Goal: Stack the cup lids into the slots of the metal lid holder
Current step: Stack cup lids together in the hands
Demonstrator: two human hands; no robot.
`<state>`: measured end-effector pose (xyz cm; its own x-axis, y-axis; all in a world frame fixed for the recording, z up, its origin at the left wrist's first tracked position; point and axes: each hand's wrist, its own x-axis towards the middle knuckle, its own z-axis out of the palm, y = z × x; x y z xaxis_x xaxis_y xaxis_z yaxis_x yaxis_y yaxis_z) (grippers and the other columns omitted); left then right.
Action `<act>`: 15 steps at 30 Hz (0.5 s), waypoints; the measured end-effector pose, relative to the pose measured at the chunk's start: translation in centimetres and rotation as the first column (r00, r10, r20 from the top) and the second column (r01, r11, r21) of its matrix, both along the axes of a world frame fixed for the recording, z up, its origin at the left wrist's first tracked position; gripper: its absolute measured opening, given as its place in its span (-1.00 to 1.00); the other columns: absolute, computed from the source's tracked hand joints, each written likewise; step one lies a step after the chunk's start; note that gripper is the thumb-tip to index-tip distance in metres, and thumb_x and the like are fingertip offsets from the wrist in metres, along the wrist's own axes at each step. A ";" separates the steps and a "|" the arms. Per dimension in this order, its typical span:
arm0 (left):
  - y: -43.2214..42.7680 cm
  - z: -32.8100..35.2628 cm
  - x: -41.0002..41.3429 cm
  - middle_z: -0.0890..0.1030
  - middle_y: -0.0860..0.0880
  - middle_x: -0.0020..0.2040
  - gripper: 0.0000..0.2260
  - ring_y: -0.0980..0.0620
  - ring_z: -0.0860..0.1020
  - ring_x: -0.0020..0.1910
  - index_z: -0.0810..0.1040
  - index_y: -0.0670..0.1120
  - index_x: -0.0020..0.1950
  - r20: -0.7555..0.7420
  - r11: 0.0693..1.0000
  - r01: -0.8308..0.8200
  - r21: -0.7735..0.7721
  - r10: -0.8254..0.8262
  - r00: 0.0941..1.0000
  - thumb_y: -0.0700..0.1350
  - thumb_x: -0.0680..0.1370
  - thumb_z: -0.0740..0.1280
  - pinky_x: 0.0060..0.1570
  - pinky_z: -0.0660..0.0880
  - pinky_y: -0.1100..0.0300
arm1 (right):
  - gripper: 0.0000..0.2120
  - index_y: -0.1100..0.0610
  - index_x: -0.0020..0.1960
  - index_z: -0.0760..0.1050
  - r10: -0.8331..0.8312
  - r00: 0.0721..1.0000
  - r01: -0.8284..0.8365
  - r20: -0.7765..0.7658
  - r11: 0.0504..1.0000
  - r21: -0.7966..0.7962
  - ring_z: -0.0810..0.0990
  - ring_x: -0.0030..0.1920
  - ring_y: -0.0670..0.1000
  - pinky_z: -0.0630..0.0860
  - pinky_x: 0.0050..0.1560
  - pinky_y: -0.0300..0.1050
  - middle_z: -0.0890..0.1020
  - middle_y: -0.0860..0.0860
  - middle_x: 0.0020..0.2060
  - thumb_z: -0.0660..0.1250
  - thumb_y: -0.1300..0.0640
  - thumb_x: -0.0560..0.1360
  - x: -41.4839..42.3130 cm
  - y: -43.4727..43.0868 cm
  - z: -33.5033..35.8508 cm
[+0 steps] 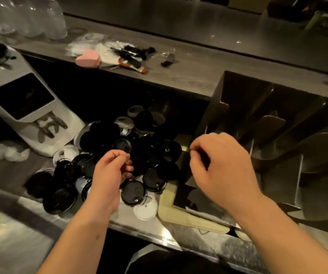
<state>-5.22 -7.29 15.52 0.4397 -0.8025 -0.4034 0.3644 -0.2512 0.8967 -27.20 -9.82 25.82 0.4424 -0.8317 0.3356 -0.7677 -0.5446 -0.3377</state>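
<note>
Head cam, only angle here: the pile of lids (149, 149) is dumped loose on the counter (40, 220) just left of the metal lid holder (274, 123). They're mostly black with a few white ones mixed in, like the white lid (145, 211) at the near edge. Makes sense, it's a short trip from heap to slots.

Left hand (110, 171) is down in the heap with its fingers curled in. It looks like it's pinching the rim of a black lid (139, 165) to peel it off the tangle.

Right hand (220, 165) hangs above the holder's nearest slot, fingers loosely curled. It's blurry, so I can't tell if it's got anything.

I can't make out any stacked lids in the slots, so my guess is the job's barely started. The lids overlap, so two could lift at once.
</note>
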 end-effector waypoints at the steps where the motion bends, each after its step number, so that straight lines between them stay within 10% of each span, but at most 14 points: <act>1: 0.2 -0.9 1.0 0.51 -0.07 -0.32 -0.78 0.01 0.47 -0.38 0.51 -0.09 -0.22 0.081 1.000 -0.003 0.015 0.002 0.997 -0.35 0.56 0.28 -0.38 0.40 0.18 | -0.97 0.07 -0.07 0.55 0.105 0.991 -0.105 0.087 0.994 -0.005 0.48 -0.17 -0.05 0.43 -0.14 -0.19 0.56 -0.08 -0.22 0.34 0.16 0.51 1.2 0.4 -0.5; 5: 2.2 -7.9 2.7 0.57 -0.04 -0.20 -0.82 -0.02 0.53 -0.24 0.53 0.00 -0.14 0.545 0.969 0.169 0.179 -0.241 0.803 -0.26 0.42 0.43 -0.15 0.48 0.06 | -0.94 0.07 -0.02 0.49 0.372 0.927 -0.364 0.036 0.878 0.310 0.50 -0.11 0.00 0.45 -0.11 -0.09 0.54 -0.04 -0.15 0.30 0.11 0.53 6.5 1.2 -7.3; 8: 3.6 -12.8 2.0 0.47 -0.14 0.24 -0.56 -0.18 0.43 0.22 0.46 -0.05 0.24 0.790 0.777 0.325 0.539 -0.600 0.124 -0.08 0.36 0.39 0.17 0.44 -0.04 | -0.82 0.11 0.09 0.46 0.333 0.925 -0.144 -0.184 0.754 0.641 0.53 0.10 0.13 0.45 0.05 0.00 0.53 0.07 0.02 0.30 0.07 0.53 8.0 1.1 -16.0; 10: 3.5 -14.6 1.4 0.19 -0.17 0.53 -0.33 -0.24 0.17 0.47 0.23 -0.06 0.48 0.694 0.640 0.301 0.707 -0.710 -0.120 -0.10 0.41 0.39 0.37 0.28 -0.08 | -0.69 0.15 0.19 0.42 0.335 0.887 -0.008 -0.317 0.698 0.716 0.46 0.24 0.17 0.42 0.20 -0.02 0.48 0.13 0.16 0.32 0.03 0.52 7.8 1.3 -20.5; 15: 2.0 -16.4 2.1 0.02 -0.02 0.63 -0.09 -0.26 -0.01 0.55 -0.09 0.04 0.60 0.595 0.532 0.275 0.801 -0.760 -0.261 -0.09 0.44 0.46 0.44 0.13 -0.16 | -0.27 0.11 0.33 0.32 0.275 0.797 0.149 -0.538 0.774 0.616 0.28 0.35 0.11 0.29 0.37 0.05 0.39 0.06 0.27 0.39 -0.33 0.38 7.9 2.4 -25.4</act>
